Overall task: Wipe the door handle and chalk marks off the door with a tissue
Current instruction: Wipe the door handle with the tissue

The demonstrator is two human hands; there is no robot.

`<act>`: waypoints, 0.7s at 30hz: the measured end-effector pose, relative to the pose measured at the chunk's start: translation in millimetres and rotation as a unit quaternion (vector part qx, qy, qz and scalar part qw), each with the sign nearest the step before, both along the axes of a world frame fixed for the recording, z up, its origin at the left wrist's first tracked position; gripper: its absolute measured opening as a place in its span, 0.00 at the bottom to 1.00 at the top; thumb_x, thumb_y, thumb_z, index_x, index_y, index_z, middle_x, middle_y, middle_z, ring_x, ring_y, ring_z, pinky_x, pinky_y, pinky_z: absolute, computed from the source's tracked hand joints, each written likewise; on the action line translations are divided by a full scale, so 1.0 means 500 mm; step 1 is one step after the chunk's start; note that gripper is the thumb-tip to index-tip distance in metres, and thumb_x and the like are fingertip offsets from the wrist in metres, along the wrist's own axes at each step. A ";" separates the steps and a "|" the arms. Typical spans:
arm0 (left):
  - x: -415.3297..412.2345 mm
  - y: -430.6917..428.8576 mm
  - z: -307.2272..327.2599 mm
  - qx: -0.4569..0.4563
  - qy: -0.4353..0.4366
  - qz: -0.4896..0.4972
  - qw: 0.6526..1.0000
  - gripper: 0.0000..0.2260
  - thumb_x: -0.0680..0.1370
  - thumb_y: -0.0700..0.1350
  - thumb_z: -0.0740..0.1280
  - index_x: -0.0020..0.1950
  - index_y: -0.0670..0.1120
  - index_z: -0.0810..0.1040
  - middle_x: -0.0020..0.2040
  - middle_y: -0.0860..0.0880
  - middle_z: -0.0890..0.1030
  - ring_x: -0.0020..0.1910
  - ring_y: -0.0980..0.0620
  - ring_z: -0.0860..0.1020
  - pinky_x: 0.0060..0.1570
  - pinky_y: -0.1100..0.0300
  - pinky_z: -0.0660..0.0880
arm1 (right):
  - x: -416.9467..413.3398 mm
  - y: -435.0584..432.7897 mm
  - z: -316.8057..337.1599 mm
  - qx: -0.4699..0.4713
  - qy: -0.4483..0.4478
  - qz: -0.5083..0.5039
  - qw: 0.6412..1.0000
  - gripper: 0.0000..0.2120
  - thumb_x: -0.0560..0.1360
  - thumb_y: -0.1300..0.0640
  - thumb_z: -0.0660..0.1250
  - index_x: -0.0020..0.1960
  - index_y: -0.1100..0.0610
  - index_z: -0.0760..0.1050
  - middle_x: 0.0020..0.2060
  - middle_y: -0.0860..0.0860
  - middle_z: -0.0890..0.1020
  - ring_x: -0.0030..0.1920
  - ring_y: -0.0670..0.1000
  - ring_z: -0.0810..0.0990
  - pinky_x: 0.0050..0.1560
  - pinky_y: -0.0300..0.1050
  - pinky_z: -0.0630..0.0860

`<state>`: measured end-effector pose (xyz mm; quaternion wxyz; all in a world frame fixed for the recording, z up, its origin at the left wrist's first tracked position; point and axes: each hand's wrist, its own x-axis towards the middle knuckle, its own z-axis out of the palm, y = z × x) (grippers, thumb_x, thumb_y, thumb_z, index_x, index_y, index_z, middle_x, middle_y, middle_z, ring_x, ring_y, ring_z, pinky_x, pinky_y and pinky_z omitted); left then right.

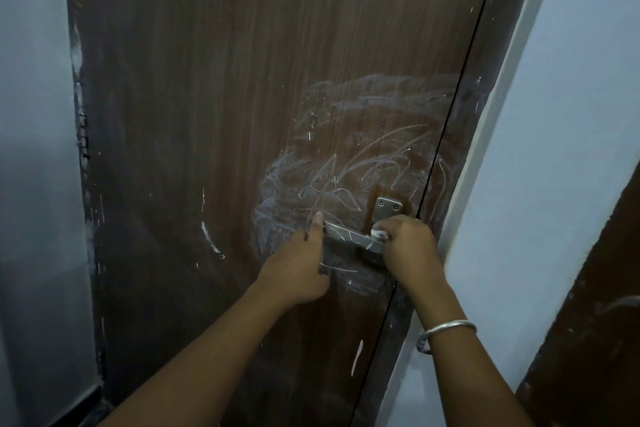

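Observation:
A dark brown wooden door (225, 114) fills the view. White chalk marks (363, 156) smear and scribble across it above and around the metal lever handle (349, 236). My left hand (298, 263) grips the free end of the handle, thumb pointing up. My right hand (408, 246) is closed around a small white tissue (379, 233) and presses it onto the handle near its mounting plate (389, 206). Most of the tissue is hidden inside my fingers. A silver bangle sits on my right wrist.
A dark door frame (460, 184) and a pale blue wall (571, 114) stand right of the door. Another pale wall (34, 149) lies to the left. A second brown surface (595, 340) shows at the lower right.

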<state>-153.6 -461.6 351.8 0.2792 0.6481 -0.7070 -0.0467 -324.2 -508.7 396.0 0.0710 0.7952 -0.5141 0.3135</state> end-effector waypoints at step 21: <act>-0.011 -0.003 0.002 -0.079 -0.037 0.020 0.996 0.40 0.73 0.49 0.66 0.75 0.58 0.42 0.59 0.44 0.69 0.51 0.48 0.73 0.44 0.58 0.70 | 0.082 0.030 -0.138 0.201 -0.801 -0.038 0.562 0.11 0.76 0.67 0.63 0.58 0.60 0.76 0.51 0.55 0.79 0.49 0.52 0.79 0.45 0.41 0.76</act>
